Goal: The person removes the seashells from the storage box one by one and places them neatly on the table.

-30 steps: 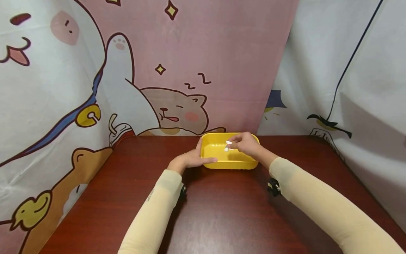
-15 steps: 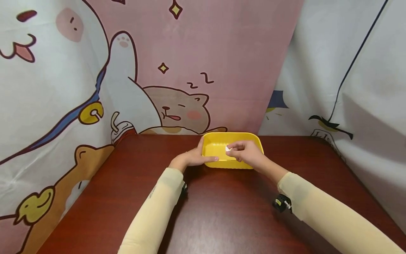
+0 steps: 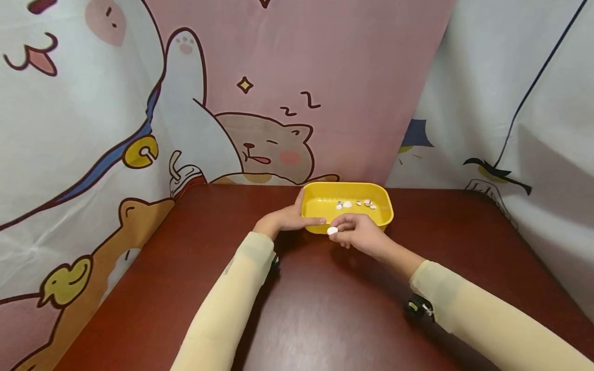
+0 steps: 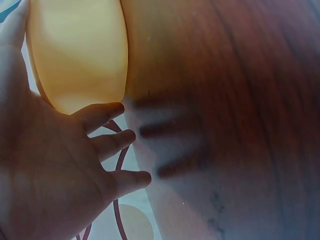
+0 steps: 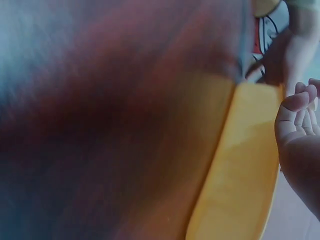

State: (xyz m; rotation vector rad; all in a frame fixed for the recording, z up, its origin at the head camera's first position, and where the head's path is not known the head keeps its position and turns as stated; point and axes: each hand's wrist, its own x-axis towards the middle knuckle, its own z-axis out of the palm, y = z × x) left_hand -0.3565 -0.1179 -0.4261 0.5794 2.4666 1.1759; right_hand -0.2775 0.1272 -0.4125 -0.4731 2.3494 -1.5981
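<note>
A yellow plastic tray (image 3: pixel 320 207) stands near the back of the table, several small white shell-like pieces (image 3: pixel 347 204) scattered inside. My left hand (image 3: pixel 292 218) rests against its left end, thumb along the front rim. In the left wrist view, the fingers of that hand (image 4: pixel 55 160) are straight and spread beside the tray wall (image 4: pixel 80 50). Thumb and fingertips of my right hand (image 3: pixel 361 236) pinch one small white shell-like piece (image 3: pixel 332 231) at the tray's front side. In the right wrist view, the right hand (image 5: pixel 305 135) is at the edge, its piece mostly hidden.
The dark reddish-brown table (image 3: pixel 297 309) stretches from the tray toward me. A cloth backdrop (image 3: pixel 362 93) with cartoon animals hangs right behind the table's far edge, and a pale cloth (image 3: pixel 552 154) hangs along the right side.
My right hand has come out of the tray toward me with the white shell-like piece, uncovering the pieces inside. The left hand stays at the tray's end. The head view has tilted slightly down.
</note>
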